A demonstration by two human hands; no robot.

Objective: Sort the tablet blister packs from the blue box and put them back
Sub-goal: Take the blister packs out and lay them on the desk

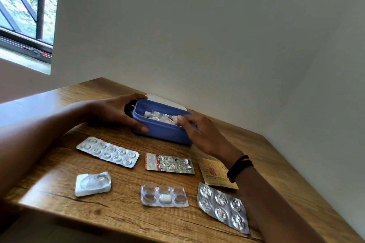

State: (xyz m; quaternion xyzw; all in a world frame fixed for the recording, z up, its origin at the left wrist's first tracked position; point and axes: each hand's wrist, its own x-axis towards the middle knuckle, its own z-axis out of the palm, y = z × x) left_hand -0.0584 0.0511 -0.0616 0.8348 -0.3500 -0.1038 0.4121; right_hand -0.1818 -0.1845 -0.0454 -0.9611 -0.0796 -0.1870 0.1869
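- Left hand grips the left end of the blue box at frame centre, fingers curled over the far rim, thumb pressed on the near wall
- Right hand, with a black wristband, dips bent fingers into the box onto the packs inside; cannot tell whether they pinch one
- White lid lies just behind the box
- On the wooden table, lower frame, two rows of three: long silver blister pack, red-printed blister pack, yellow sachet partly under the right wrist
- Nearer row: white single blister, clear six-pocket pack, silver six-pocket pack
- Window sits upper left
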